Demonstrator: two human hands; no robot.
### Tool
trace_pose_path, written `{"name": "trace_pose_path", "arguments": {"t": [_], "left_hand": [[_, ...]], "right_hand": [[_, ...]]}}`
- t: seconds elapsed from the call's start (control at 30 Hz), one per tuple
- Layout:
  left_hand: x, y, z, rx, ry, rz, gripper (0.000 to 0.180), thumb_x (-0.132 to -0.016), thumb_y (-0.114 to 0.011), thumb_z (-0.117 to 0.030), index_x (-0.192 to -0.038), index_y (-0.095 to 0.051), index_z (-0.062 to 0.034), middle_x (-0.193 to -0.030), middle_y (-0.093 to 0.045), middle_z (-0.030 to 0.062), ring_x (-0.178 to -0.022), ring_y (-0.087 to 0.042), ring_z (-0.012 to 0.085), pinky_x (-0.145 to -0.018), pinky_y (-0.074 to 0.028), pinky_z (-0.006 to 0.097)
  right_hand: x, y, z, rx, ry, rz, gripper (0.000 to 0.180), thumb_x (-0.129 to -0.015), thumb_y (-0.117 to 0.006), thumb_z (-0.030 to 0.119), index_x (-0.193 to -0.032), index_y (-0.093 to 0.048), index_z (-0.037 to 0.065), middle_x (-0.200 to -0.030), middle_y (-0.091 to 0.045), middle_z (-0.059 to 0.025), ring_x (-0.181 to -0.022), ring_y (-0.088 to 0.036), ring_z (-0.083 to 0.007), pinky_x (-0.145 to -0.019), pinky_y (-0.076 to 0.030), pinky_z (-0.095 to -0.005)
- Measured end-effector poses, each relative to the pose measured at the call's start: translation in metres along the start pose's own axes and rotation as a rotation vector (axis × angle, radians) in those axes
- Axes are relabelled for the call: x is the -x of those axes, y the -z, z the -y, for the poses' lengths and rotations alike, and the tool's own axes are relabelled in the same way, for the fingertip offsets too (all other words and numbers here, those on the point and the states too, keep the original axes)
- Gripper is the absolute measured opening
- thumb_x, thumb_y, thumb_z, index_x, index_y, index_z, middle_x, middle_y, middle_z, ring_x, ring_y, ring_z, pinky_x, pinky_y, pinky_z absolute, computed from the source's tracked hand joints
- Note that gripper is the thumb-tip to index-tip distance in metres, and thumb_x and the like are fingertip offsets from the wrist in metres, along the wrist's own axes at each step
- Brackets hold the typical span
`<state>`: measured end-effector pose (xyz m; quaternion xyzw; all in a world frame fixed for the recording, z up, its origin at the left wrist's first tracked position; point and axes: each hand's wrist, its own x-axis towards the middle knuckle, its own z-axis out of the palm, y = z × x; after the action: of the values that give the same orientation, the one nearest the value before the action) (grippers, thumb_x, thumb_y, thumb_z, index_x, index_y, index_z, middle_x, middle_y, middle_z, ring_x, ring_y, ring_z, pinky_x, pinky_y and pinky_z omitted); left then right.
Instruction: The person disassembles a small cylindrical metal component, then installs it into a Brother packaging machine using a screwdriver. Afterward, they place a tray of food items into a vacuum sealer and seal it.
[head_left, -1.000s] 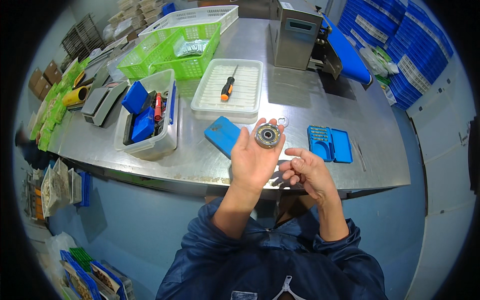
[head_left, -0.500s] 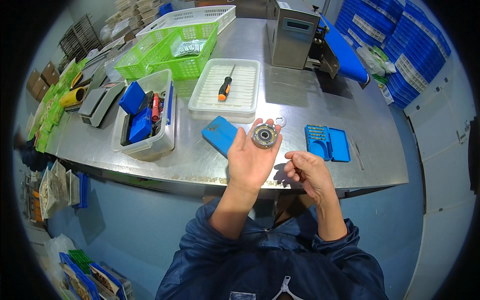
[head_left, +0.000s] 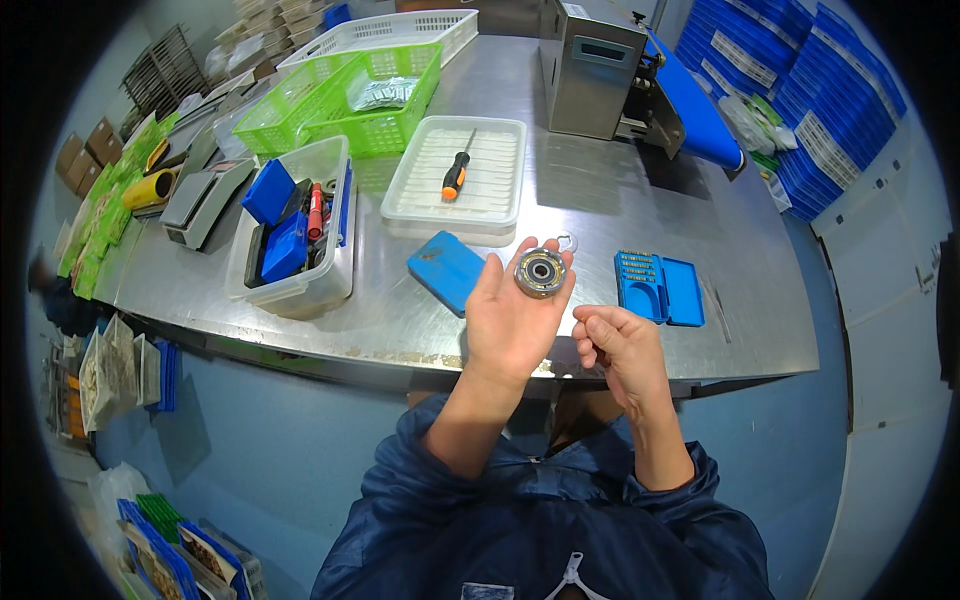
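Note:
My left hand (head_left: 512,318) is raised palm up over the front edge of the steel table (head_left: 600,200). A round metal bearing (head_left: 541,272) with a dark centre lies on its fingers. My right hand (head_left: 618,352) hovers just right of it with the fingers curled and pinched together; whether something tiny sits between them I cannot tell. A blue flat case (head_left: 446,270) lies on the table just beyond my left hand. An open blue bit box (head_left: 658,288) lies beyond my right hand.
A white tray (head_left: 497,213) holds an orange-handled screwdriver (head_left: 455,174). A clear bin (head_left: 336,283) with blue and red tools stands at the left, green and white baskets (head_left: 330,105) behind it. A grey machine (head_left: 592,66) stands at the back, blue crates (head_left: 800,110) on the right.
Both hands hold nearly the same pose. The view has shifted slightly, and the bearing stays on my left fingers.

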<state>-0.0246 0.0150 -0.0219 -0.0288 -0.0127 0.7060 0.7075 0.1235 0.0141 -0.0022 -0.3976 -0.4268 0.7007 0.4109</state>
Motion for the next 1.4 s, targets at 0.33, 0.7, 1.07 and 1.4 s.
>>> {"name": "trace_pose_path", "arguments": {"t": [0.33, 0.7, 1.07, 1.4], "left_hand": [[-0.004, 0.006, 0.007, 0.033, 0.037, 0.040, 0.046, -0.095, -0.036, -0.038, -0.122, -0.040, 0.0001, -0.127, -0.041, 0.0223, -0.126, -0.032, 0.0382, -0.106, -0.027, 0.048], [-0.002, 0.005, 0.010, 0.008, 0.047, 0.043, 0.048, -0.096, -0.034, -0.039, -0.124, -0.037, -0.0001, -0.127, -0.042, 0.0222, -0.123, -0.036, 0.0381, -0.105, -0.030, 0.048], [-0.001, 0.004, 0.011, -0.030, 0.028, 0.055, 0.049, -0.096, -0.031, -0.040, -0.125, -0.037, -0.0007, -0.127, -0.042, 0.0214, -0.124, -0.036, 0.0369, -0.105, -0.030, 0.048], [0.001, 0.003, 0.014, -0.078, 0.019, 0.047, 0.050, -0.097, -0.028, -0.041, -0.127, -0.035, -0.0017, -0.128, -0.042, 0.0201, -0.124, -0.037, 0.0351, -0.104, -0.031, 0.047]], "right_hand": [[0.005, -0.015, -0.013, 0.638, 0.663, -0.187, 0.008, -0.081, -0.062, 0.004, -0.085, -0.063, -0.003, -0.073, -0.063, -0.0095, -0.059, -0.058, -0.0131, -0.052, -0.046, -0.0257], [0.002, -0.019, -0.017, 0.895, 0.967, -0.227, 0.009, -0.072, -0.068, -0.001, -0.076, -0.060, -0.002, -0.065, -0.059, -0.0103, -0.053, -0.057, -0.0196, -0.047, -0.045, -0.0272], [-0.002, -0.025, -0.015, 0.918, 0.974, -0.279, 0.007, -0.073, -0.067, -0.001, -0.077, -0.062, -0.002, -0.065, -0.059, -0.0085, -0.053, -0.057, -0.0137, -0.048, -0.045, -0.0242], [-0.008, -0.027, -0.015, 0.945, 0.925, -0.310, 0.006, -0.075, -0.067, 0.002, -0.076, -0.063, -0.002, -0.062, -0.058, -0.0085, -0.051, -0.055, -0.0122, -0.047, -0.043, -0.0237]]}}
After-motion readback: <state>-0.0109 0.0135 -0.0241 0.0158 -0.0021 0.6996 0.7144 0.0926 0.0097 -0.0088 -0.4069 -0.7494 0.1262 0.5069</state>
